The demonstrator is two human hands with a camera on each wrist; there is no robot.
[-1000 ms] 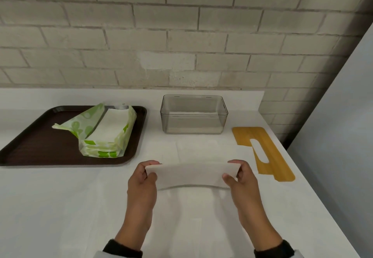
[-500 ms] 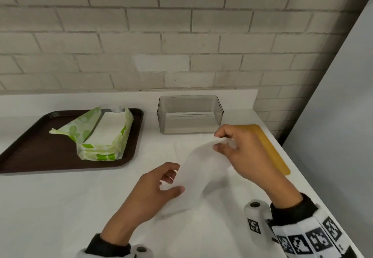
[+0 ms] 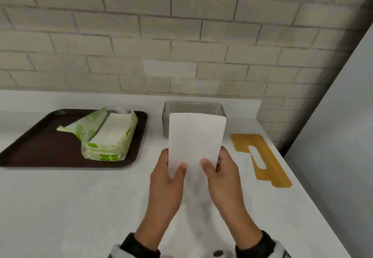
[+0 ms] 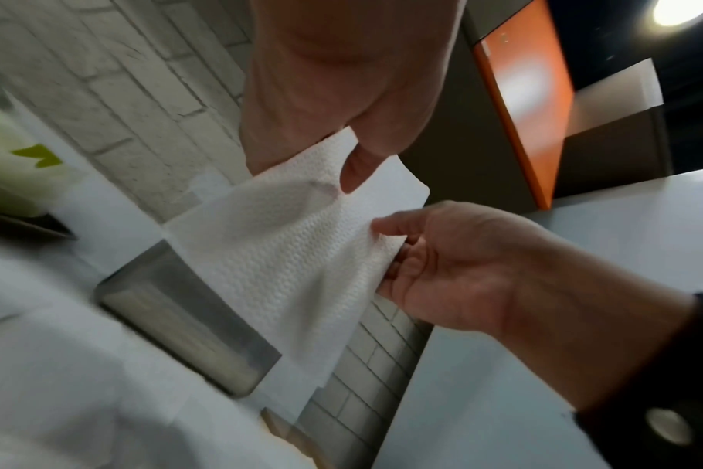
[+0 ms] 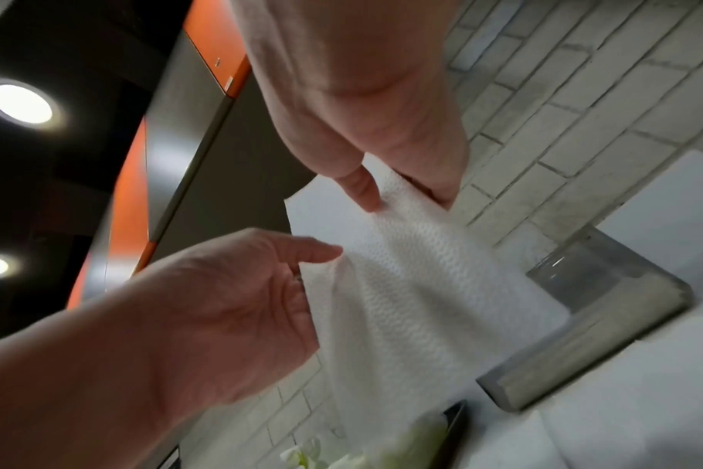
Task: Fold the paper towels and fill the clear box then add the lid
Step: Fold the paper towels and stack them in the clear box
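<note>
Both hands hold one white folded paper towel (image 3: 194,136) upright above the counter, in front of the clear box (image 3: 193,104). My left hand (image 3: 174,169) pinches its lower left corner, thumb on the near face. My right hand (image 3: 212,163) pinches the lower right corner the same way. The left wrist view shows the paper towel (image 4: 285,254) between both hands, with the clear box (image 4: 181,320) beyond it. The right wrist view shows the paper towel (image 5: 414,301) and clear box (image 5: 607,304) too. The wooden lid (image 3: 260,157) with its slot lies flat to the right.
A dark brown tray (image 3: 30,150) at the left carries an opened green-and-white pack of paper towels (image 3: 109,136). A brick wall runs along the back of the white counter (image 3: 80,207). The counter's right edge lies just past the lid.
The towel was stretched wide between both hands, then the right hand carried its end across. Now it is folded narrower and held upright, both hands at its lower edge.
</note>
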